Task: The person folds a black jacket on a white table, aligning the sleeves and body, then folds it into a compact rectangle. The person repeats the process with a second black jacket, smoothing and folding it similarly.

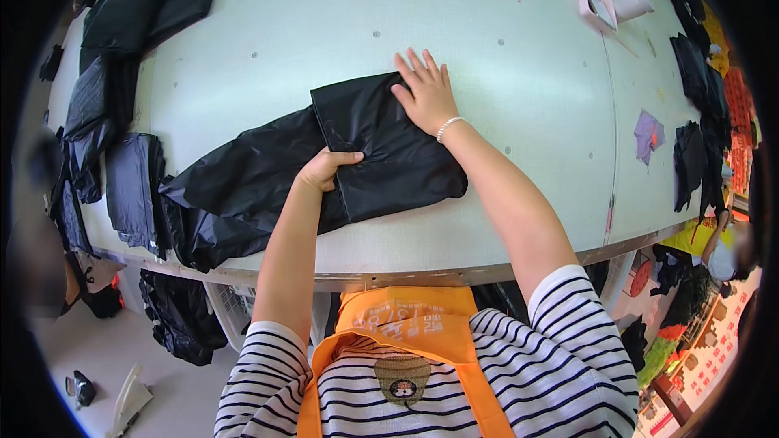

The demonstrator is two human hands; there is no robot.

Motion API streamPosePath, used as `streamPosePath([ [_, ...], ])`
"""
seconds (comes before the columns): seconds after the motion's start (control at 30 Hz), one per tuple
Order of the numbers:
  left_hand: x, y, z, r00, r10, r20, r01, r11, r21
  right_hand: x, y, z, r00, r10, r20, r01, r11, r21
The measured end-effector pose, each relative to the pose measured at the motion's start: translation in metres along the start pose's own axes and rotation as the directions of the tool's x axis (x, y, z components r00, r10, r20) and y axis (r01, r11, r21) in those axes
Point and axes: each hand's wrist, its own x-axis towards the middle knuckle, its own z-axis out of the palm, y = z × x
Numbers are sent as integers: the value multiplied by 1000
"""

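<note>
Hands work a black garment on the pale table. The left hand pinches a fold at the garment's middle. The right hand lies flat, fingers spread wide, on its far edge.

A garment workshop: broad worktable strewn with stacked black garments.

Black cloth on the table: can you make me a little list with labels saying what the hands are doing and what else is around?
Main thing: black garment, partly folded, on the pale table
Left hand: grips the folded edge
Right hand: pressed flat on the top fold, fingers spread
Wrist: beaded bracelet on the right
Far left: pile of dark clothes
Top right: tape dispenser
Right edge: more black pieces and a purple scrap
</note>
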Motion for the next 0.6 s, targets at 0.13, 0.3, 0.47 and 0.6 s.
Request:
streamPosePath([
  [0.13, 5, -6, -20, 999, -32, 43, 39, 985, -171, -36, -14, -30, 988, 71, -140, -46, 983, 177],
  [0.3, -19, 6, -3, 985, -103, -136, 73, 976, -205, -88, -30, -13, 998, 67, 22, -66, 997, -39],
  [0.47, -91, 5, 37, 492, 868, -61, -85, 117, 989, -100, -49, -19, 992, 72, 99, -46, 968, -245],
  [0.6, -100, -7, 8, 670, 660, 341, 41, -491, 870, -93, -71, -16, 992, -47, 116, 62, 989, -132],
])
